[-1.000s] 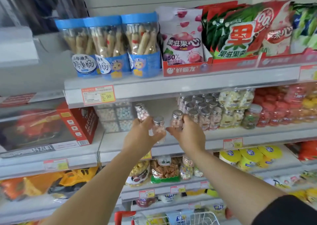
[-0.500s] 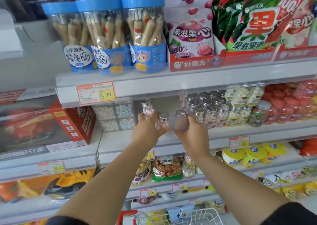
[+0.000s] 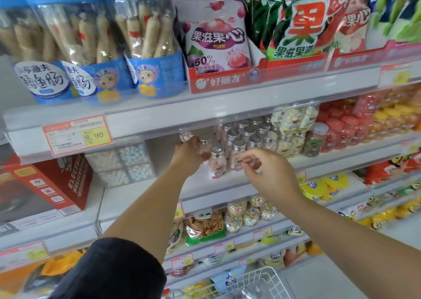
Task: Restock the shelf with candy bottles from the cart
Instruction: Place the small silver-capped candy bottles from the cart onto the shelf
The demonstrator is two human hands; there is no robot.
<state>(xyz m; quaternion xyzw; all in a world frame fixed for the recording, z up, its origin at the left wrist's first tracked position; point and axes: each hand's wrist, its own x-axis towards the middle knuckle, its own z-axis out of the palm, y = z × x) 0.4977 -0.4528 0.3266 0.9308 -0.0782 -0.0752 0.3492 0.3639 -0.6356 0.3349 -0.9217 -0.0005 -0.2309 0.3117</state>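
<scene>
Candy bottles [image 3: 217, 161] are capped in silver and filled pink-white. Jars [image 3: 141, 36] at far left are lidded and labelled in blue. Display tray [image 3: 227, 82] is printed red with white lettering. Price tag [image 3: 77, 135] is bordered red, with a yellow panel. Sleeve [image 3: 114, 271] is black.

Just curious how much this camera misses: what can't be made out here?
All head view.
The left hand covers the clear silver-capped candy bottles it grips: number unclear.
Blur hides whether fingertips of the right hand touch a shelved bottle.
The bottom edge cuts off the white wire cart.
</scene>
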